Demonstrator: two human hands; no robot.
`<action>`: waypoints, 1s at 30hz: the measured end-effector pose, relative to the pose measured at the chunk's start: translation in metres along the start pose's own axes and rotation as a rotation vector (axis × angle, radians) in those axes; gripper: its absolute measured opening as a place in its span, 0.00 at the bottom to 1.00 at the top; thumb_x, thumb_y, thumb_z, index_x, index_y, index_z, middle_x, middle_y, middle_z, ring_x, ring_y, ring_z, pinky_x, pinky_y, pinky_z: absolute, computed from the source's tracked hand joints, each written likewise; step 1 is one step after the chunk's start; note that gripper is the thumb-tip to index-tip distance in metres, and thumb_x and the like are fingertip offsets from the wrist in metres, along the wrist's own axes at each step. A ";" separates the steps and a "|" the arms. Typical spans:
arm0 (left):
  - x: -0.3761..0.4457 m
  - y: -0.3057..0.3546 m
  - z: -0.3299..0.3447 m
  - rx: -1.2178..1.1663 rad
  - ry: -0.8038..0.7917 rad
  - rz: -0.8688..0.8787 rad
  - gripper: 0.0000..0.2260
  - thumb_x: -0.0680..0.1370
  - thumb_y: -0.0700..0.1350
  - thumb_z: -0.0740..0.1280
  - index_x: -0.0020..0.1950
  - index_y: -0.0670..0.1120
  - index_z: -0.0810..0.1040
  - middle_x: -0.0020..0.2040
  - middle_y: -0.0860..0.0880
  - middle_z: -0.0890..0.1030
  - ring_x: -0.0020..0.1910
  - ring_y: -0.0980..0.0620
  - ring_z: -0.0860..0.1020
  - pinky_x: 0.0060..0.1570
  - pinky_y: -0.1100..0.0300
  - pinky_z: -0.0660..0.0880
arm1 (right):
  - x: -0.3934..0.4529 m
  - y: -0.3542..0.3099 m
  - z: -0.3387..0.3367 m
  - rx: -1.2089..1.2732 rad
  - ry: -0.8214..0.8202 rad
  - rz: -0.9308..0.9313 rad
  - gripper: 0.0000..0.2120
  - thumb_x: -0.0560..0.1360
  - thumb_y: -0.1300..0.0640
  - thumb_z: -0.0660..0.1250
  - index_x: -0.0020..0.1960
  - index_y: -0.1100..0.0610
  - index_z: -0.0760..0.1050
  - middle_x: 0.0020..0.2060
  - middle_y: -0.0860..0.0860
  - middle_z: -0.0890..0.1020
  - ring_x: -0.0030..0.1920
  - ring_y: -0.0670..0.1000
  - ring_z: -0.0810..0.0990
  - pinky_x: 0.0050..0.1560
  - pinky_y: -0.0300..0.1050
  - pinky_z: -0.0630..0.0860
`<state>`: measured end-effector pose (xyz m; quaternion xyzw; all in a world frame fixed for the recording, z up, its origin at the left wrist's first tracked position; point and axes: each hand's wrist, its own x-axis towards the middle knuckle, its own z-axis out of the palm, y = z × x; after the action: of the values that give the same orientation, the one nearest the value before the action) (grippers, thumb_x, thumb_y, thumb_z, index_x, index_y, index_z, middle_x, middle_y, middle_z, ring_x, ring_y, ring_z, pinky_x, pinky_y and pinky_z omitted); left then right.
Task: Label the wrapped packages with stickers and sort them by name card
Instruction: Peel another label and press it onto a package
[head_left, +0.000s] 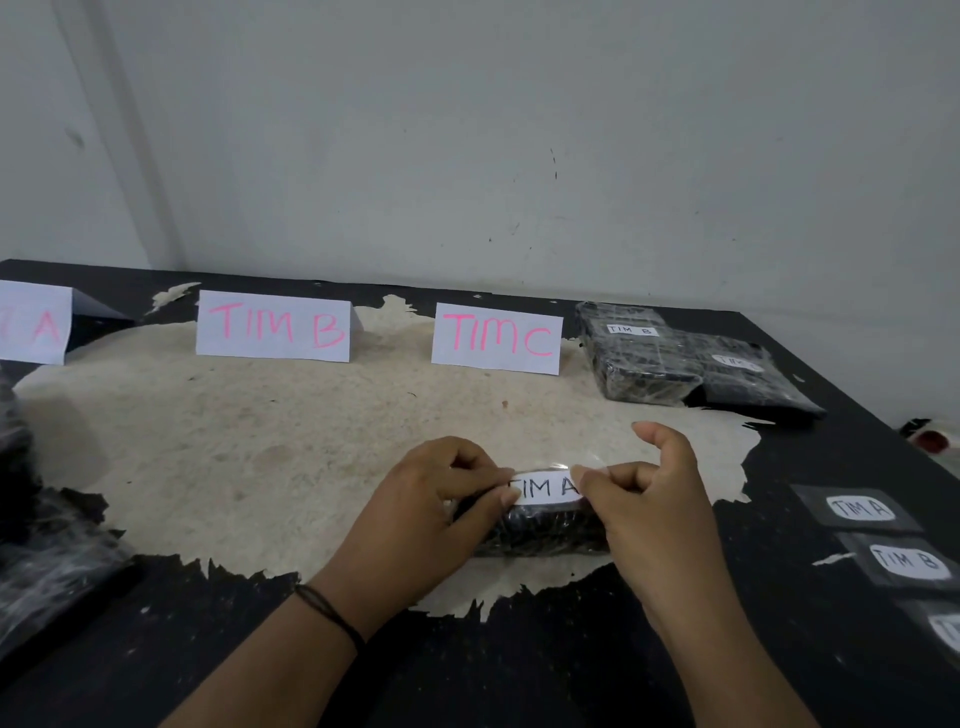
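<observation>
A black wrapped package (540, 530) lies on the table in front of me. Over its top sits a white "TIM A" sticker (545, 488) under clear tape. My left hand (431, 499) pinches the sticker's left end, and my right hand (649, 493) pinches its right end. Three folded name cards stand at the back: "A" (34, 325) cut off at the left edge, "TIM B" (275, 326) and "TIM C" (497, 339). Two labelled packages, "TIM B" (631, 353) and another (748, 376), lie right of the "TIM C" card.
Spare stickers "TIM A" (860, 509), "TIM B" (909, 564) and a third (948, 631) lie in a row at the right edge. More wrapped black packages (47, 561) are piled at the left. The black table top (675, 649) has a large worn pale patch. A wall stands behind.
</observation>
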<state>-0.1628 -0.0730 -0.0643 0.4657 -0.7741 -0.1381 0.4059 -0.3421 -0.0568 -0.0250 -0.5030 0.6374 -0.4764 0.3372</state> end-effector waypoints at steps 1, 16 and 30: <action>0.000 0.000 0.000 -0.006 -0.001 -0.008 0.16 0.74 0.58 0.61 0.54 0.55 0.82 0.45 0.60 0.78 0.46 0.61 0.75 0.43 0.68 0.73 | 0.000 0.001 0.000 -0.004 -0.005 0.001 0.28 0.72 0.57 0.70 0.67 0.48 0.61 0.36 0.48 0.81 0.39 0.43 0.79 0.35 0.34 0.67; 0.005 0.008 0.001 0.152 -0.016 -0.010 0.16 0.72 0.58 0.60 0.52 0.54 0.82 0.43 0.58 0.75 0.43 0.59 0.73 0.45 0.64 0.70 | 0.001 0.013 0.005 -0.112 0.035 -0.095 0.33 0.73 0.58 0.70 0.72 0.48 0.57 0.39 0.48 0.78 0.37 0.42 0.77 0.31 0.27 0.70; 0.009 0.017 0.019 0.109 -0.023 -0.032 0.16 0.73 0.56 0.67 0.59 0.54 0.80 0.45 0.57 0.72 0.46 0.61 0.71 0.42 0.75 0.66 | 0.010 0.036 -0.006 0.019 -0.045 0.092 0.32 0.73 0.44 0.66 0.72 0.47 0.57 0.54 0.47 0.74 0.51 0.46 0.75 0.39 0.35 0.69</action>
<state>-0.1896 -0.0748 -0.0618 0.4979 -0.7774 -0.1077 0.3689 -0.3617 -0.0631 -0.0563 -0.4804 0.6475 -0.4552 0.3778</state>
